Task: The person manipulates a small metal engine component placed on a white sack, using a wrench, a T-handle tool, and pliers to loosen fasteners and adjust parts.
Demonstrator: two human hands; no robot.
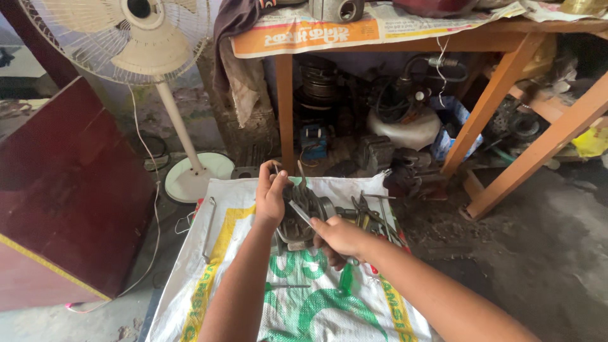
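Two hands on one engine part over the woven sack

One small engine assembly, dark metal with a round hub on its right side, stands at the far middle of the white, green-printed woven sack spread on the floor. The left hand is closed on its upper left edge. The right hand is closed on one slim metal tool. The tool's long axis runs from that hand up and to the left, across the near face of the assembly, so the part lies between both hands, touching each. Beside the hub, toward the sack's far right corner, lies one heap of hand tools; count not discernible. One long metal bar lies along the sack's left edge.
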